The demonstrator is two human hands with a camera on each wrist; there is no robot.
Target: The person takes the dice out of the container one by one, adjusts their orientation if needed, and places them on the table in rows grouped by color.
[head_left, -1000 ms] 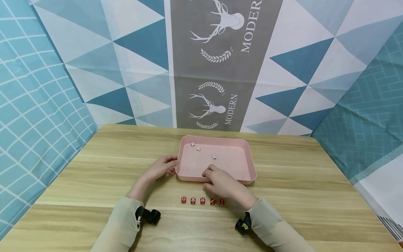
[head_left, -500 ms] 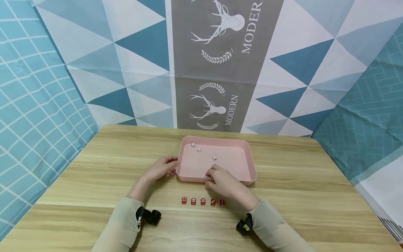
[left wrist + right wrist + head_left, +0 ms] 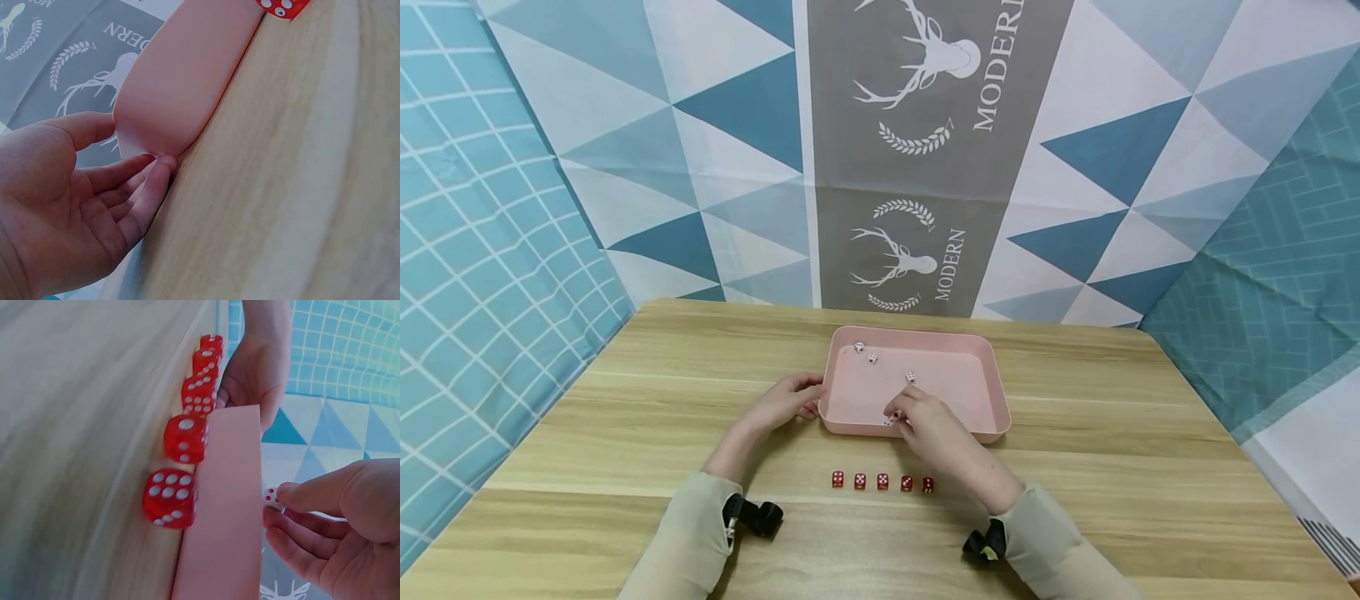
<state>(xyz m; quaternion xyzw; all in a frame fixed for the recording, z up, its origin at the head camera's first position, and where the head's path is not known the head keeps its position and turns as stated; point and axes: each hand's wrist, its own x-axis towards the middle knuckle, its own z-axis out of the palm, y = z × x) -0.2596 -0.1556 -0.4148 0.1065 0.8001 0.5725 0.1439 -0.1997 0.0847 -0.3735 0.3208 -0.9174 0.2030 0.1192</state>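
Observation:
In the head view my right hand (image 3: 928, 425) reaches over the near wall of a shallow pink tray (image 3: 947, 392). Its thumb and fingers pinch a white die (image 3: 272, 499), whose red pips show above the rim in the right wrist view. Just below those fingertips a second white die (image 3: 887, 422) lies by the near wall. Three more white dice (image 3: 911, 377) are scattered toward the tray's back and left. My left hand (image 3: 81, 206) holds the tray's left corner, thumb at the rim and fingers curled against the lower wall.
A row of several red dice (image 3: 882, 481) lies on the wooden table (image 3: 1075, 400) in front of the tray, close to its near wall. Patterned cloth (image 3: 737, 167) hangs behind the table, with more cloth at both sides.
My right thumb has come from outside the near wall to over the tray, and a white die now shows pinched in the fingertips. The left hand keeps its place.

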